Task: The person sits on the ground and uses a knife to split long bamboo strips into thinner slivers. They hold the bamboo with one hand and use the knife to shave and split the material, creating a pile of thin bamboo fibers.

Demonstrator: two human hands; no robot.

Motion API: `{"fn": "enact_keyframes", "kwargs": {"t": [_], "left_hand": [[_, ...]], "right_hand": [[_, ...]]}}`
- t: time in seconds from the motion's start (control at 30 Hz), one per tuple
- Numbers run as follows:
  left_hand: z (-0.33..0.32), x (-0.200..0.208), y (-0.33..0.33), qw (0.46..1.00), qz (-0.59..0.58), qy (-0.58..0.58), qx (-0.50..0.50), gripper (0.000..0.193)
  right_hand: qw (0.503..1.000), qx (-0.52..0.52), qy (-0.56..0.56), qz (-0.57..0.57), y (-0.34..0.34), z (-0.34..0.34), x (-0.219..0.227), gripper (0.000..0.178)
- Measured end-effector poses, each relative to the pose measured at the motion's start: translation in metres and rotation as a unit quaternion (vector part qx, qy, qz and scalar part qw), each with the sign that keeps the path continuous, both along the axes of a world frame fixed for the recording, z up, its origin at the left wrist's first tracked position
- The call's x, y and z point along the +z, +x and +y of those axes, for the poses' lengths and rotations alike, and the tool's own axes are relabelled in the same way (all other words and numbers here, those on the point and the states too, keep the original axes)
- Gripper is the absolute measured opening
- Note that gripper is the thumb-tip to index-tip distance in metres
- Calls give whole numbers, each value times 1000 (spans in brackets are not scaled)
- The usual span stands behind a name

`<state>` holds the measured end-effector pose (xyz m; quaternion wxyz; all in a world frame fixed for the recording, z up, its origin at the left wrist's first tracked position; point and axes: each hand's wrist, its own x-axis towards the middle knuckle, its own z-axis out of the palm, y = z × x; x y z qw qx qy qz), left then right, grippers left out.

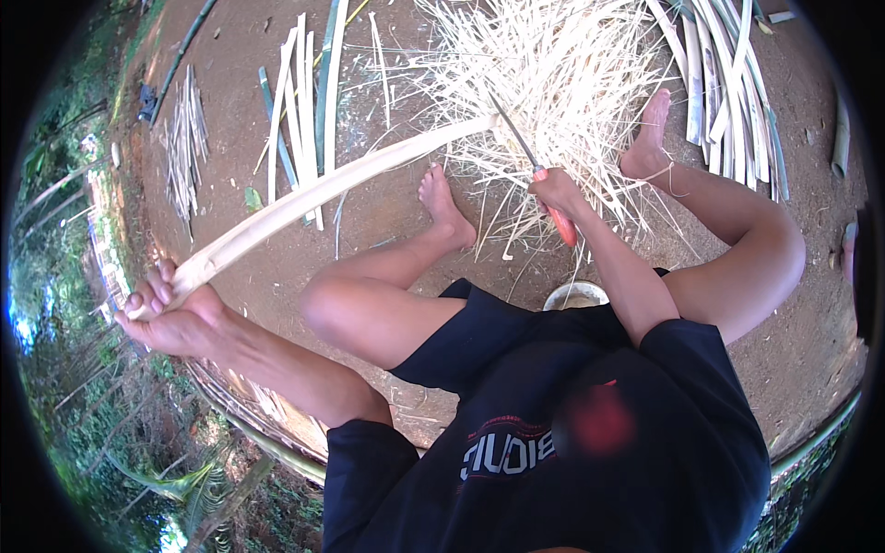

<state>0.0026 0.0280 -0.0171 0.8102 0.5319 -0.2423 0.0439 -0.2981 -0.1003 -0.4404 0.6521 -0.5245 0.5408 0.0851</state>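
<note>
My left hand is closed round the near end of a long pale bamboo strip. The strip slants up to the right, and its far end lies by the heap of shavings. In my right hand is a knife with an orange-red handle, gripped in a fist. Its thin dark blade points up and to the left, close to the strip's far end. Whether blade and strip touch I cannot tell. Beneath both spreads a big pile of pale bamboo shavings.
Split bamboo lengths lie in a bundle at the far right. More strips and a bunch of thin sticks rest on the dirt at the left. A pale round container sits between my legs. My bare feet flank the shavings.
</note>
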Motion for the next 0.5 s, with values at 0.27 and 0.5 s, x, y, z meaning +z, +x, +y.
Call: {"fn": "enact_keyframes", "kwargs": {"t": [0.27,0.5], "left_hand": [[-16,5,-51,999,-3,-6,44,42],[-16,5,-89,998,-16,-9,66,42]], "right_hand": [[958,69,-177,-216,53,61,205,34],[881,57,-372,-286,50,106,241,29]]}}
